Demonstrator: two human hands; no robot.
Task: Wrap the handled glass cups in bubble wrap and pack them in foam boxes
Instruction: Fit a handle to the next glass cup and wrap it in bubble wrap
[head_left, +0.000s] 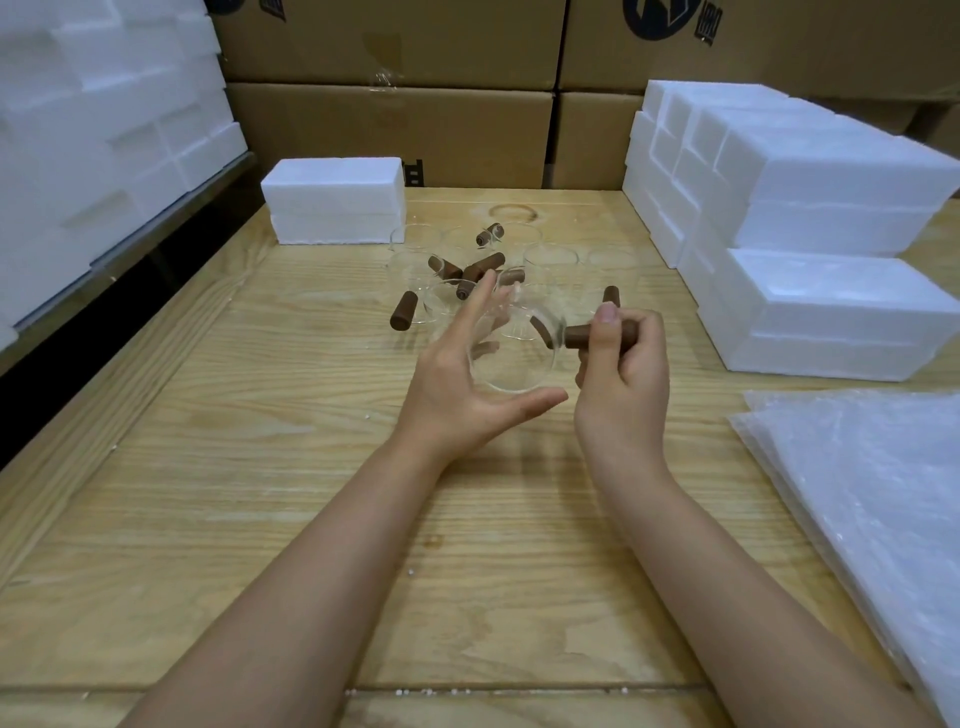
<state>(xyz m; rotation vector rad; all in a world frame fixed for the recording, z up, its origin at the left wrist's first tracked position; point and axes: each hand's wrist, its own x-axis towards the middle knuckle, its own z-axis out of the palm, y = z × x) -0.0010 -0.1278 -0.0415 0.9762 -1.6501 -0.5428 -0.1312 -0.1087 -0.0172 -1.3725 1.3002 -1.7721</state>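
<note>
I hold a clear glass cup (514, 358) with a brown wooden handle above the wooden table (260, 467). My right hand (626, 364) is closed around the handle. My left hand (457, 384) cups the glass body from the left, thumb under its rim and fingers spread behind it. Several more handled glass cups (467, 265) stand clustered on the table behind my hands. A stack of bubble wrap sheets (872, 499) lies at the right edge. One closed white foam box (335, 200) sits at the back left of the table.
Stacks of white foam boxes (810, 218) line the right side. More foam pieces (98, 130) are piled on the left. Brown cardboard cartons (395, 119) form a wall behind the table. Small foam crumbs dot the wood.
</note>
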